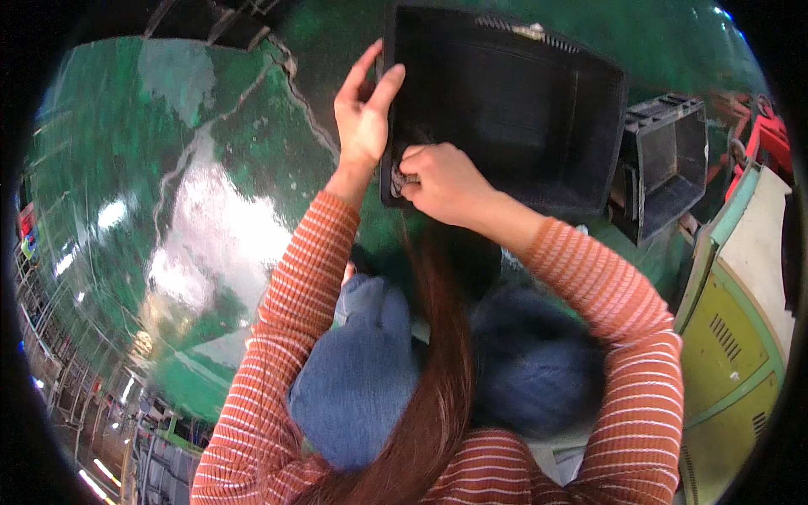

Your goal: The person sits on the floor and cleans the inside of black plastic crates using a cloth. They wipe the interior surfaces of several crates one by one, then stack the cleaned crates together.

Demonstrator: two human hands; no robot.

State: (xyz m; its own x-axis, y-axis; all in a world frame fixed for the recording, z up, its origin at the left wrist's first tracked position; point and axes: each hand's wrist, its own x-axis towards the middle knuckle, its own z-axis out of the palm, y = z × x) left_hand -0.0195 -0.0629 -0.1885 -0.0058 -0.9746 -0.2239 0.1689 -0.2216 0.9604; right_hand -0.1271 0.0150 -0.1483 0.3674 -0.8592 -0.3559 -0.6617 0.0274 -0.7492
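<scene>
A large black plastic crate [505, 109] is tipped so that its open inside faces me. At its left wall, my left hand [364, 118] steadies the rim, thumb on the near face and fingers stretched along the outer side. My right hand [446, 181] is closed around a small crumpled greyish rag [400, 179], pressed against the lower left corner of the crate. Most of the rag is hidden under the fingers. A pale patch [530, 32] shows on the slotted part of the crate's far wall.
To the right, a smaller black crate [673, 164] lies on its side. Beyond it are a red metal object [768, 139] and a yellow-green machine cabinet [728, 337]. Cracks and bright reflections mark the green floor [219, 227]. Metal racks [80, 379] line the far left.
</scene>
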